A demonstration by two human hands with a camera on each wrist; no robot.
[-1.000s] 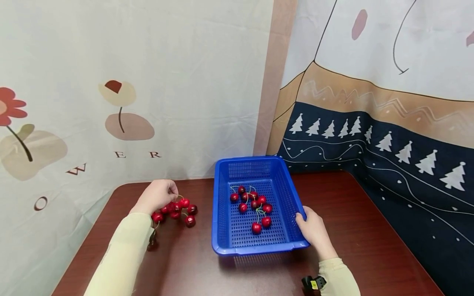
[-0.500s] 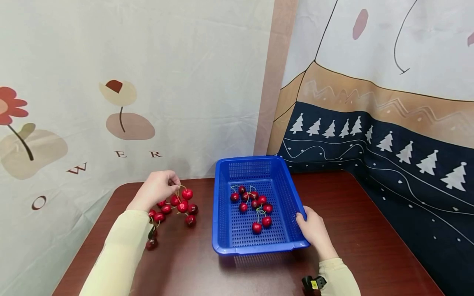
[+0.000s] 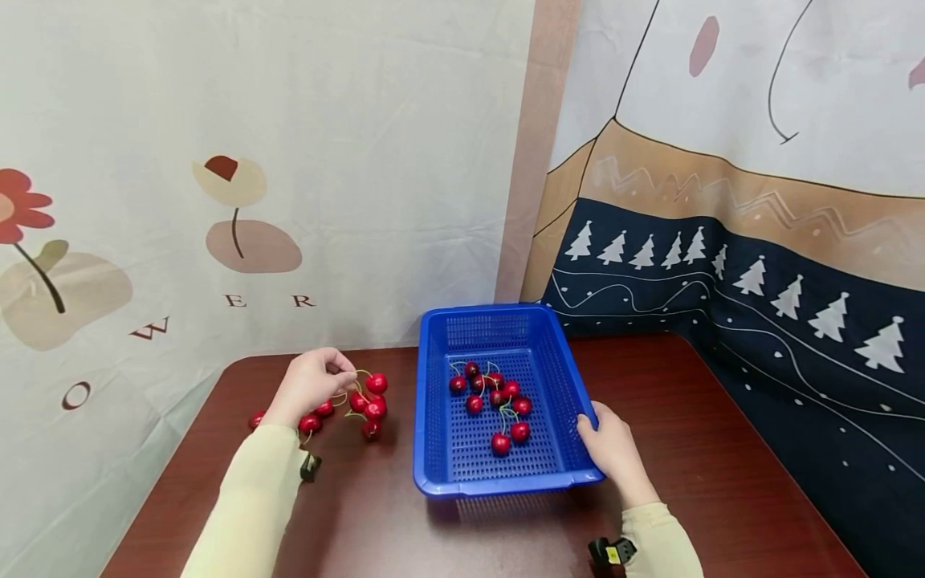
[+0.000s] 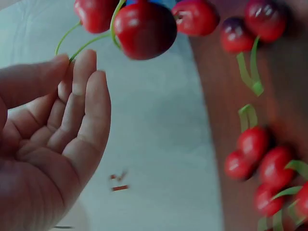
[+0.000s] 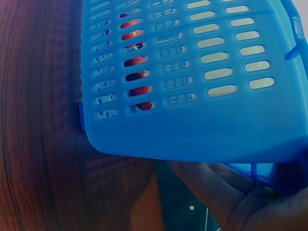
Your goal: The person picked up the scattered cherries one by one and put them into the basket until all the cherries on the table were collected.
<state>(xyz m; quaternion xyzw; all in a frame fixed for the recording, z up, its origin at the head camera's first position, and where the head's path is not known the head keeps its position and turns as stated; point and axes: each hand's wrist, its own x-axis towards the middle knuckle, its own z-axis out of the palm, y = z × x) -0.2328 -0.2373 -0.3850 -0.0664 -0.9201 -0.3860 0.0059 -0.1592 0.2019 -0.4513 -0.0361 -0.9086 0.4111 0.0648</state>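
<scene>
My left hand (image 3: pixel 312 384) pinches thin green stems between thumb and fingertips. Red cherries (image 3: pixel 376 383) dangle from those stems, and in the left wrist view a glossy cherry (image 4: pixel 146 31) hangs just beyond the fingertips. Close to them on the table are more loose cherries (image 3: pixel 311 423), partly hidden by the left hand and sleeve. At the right, my right hand (image 3: pixel 613 445) grips the side rim of a blue plastic basket (image 3: pixel 506 486), thumb over the edge and fingers beneath it. Inside the basket several cherries (image 3: pixel 500 444) with stems lie on the perforated bottom.
The brown wooden table (image 3: pixel 715 474) ends at a printed cloth backdrop (image 3: pixel 376 201) behind it. A dark patterned cloth (image 3: pixel 831 385) hangs along the right edge. Small black devices are strapped at both wrists.
My left hand lifted slightly, then came down and shifted right, carrying the pinched cherries toward the basket. The right hand and basket have stayed in place.
</scene>
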